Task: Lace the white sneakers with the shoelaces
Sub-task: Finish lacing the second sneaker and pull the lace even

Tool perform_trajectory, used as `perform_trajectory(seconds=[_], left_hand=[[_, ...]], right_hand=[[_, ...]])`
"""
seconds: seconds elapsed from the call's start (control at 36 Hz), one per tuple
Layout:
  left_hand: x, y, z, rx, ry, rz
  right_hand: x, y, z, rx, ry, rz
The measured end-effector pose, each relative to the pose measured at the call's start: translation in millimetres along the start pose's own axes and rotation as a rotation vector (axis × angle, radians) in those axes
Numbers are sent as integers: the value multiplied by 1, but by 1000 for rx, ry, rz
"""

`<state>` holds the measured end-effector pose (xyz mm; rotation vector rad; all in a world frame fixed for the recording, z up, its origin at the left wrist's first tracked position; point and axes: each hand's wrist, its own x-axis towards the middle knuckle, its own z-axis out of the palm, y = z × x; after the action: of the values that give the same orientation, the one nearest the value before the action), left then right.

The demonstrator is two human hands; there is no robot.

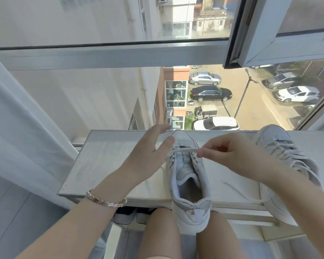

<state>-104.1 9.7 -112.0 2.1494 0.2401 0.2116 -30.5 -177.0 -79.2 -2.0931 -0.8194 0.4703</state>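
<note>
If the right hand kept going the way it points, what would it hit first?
Likely the left hand: the right hand, pinching the lace above the sneaker, points left at its thumb. Depth is unclear, so it might pass beside it.

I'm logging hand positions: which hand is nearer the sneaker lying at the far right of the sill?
Right. The right hand is just left of the far-right sneaker, pinching a lace; the left hand is beyond the middle sneaker.

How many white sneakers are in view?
2. The middle sneaker sits on the sill, lace pinched by the right hand; the far sneaker lies rightward, partly behind that arm.
</note>
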Motion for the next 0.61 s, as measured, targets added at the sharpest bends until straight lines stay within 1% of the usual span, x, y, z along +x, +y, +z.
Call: perform_trajectory(seconds=[0.06,0.08,0.14,0.22,0.28,0.33,0.36,0.42,0.47,0.5,0.56,0.61], left_hand=[[-4,23,7,-176,-151,66],[-5,30,9,-202,-193,81],[-4,40,11,-122,-225,97],[-1,39,8,59,-201,163],[0,31,3,78,-190,99],[1,22,-3,4,-143,-4],[2,18,-5,-54,-96,-55],[2,11,-7,-186,18,-149],[2,7,-5,-295,88,-243],[2,7,-2,-330,98,-276],[1,7,5,-336,95,-300],[1,6,13,-281,97,-290]], right_hand=[[2,-5,6,-72,8,-62],[3,-7,8,-77,16,-90],[5,-8,10,-70,45,-146],[8,-4,9,-161,182,-155],[6,2,9,-170,249,-144],[2,7,11,-208,201,-114],[-1,9,14,-272,142,-95],[-5,11,23,-484,40,-74],[-5,14,34,-688,-16,-68],[-5,16,42,-741,7,-69],[-5,22,55,-795,124,-121],[-5,27,61,-766,223,-170]])
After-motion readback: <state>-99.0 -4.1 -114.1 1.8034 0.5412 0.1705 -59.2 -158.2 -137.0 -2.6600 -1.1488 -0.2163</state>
